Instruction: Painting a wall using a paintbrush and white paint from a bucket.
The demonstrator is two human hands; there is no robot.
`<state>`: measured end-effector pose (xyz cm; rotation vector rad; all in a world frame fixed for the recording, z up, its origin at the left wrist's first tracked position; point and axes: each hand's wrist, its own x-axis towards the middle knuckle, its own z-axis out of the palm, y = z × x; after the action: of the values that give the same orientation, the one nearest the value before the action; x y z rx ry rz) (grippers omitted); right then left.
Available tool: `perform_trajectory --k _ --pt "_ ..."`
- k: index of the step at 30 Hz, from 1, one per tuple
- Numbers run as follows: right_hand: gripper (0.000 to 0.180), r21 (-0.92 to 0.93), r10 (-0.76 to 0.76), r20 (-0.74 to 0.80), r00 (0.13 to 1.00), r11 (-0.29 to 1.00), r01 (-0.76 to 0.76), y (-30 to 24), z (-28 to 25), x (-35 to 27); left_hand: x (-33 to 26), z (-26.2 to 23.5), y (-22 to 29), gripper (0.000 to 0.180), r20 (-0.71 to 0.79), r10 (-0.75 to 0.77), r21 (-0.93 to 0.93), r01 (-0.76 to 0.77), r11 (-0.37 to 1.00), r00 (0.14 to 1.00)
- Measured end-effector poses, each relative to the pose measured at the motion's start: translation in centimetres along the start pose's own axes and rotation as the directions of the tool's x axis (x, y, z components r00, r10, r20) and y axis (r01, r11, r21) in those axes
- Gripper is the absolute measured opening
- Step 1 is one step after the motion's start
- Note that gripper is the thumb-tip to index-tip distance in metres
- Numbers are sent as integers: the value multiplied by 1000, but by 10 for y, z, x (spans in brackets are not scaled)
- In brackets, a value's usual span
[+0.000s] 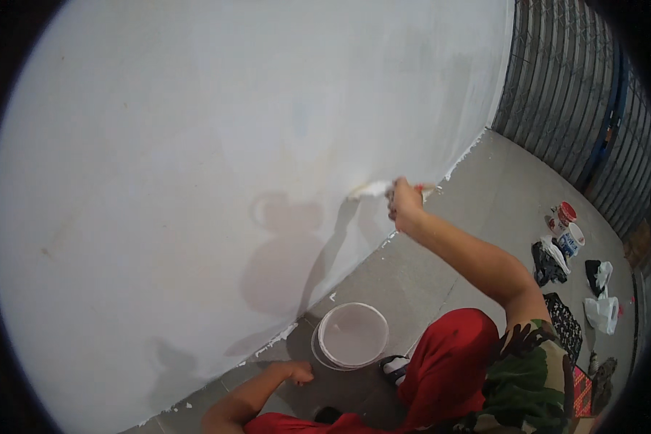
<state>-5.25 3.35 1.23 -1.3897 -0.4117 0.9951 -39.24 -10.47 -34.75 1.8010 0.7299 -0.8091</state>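
Note:
My right hand (406,202), arm stretched forward, is closed around the handle of a paintbrush (371,189). The brush's pale bristles point left and appear to touch the white wall (159,130), low down near the floor. Some blur covers the fingers and brush. Below it on the floor stands a whitish bucket (352,305) with a thin handle hanging at its left side; what fills it cannot be made out clearly. My left hand (300,372) is curled into a fist just left of the bucket, apart from it, with nothing visible in it.
White paint spots line the floor (441,264) along the wall's base. To the right lie a red tub (566,212), a white-and-blue tub (571,237), black and white plastic bags (550,262) and a white bag (602,315). A corrugated metal shutter (557,94) stands behind.

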Motion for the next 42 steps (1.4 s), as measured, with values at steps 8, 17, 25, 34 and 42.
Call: perform_trajectory --k 8,17,25,34,42 --pt "16 488 -480 32 877 774 405 -202 88 -93 64 14 -58 32 164 388 434 -419 798 907" --pt "21 209 -356 -139 924 901 379 47 36 5 67 6 -59 23 343 601 847 -514 135 722" --pt "17 240 -123 -67 990 961 135 -23 77 -78 31 18 -54 18 244 644 788 -535 304 725" --pt "17 614 -660 156 735 647 452 -176 109 -115 15 16 -49 19 -103 141 129 -128 983 985" --pt "25 185 -123 10 992 976 119 90 48 -44 38 39 -108 31 -56 394 258 -368 894 918"
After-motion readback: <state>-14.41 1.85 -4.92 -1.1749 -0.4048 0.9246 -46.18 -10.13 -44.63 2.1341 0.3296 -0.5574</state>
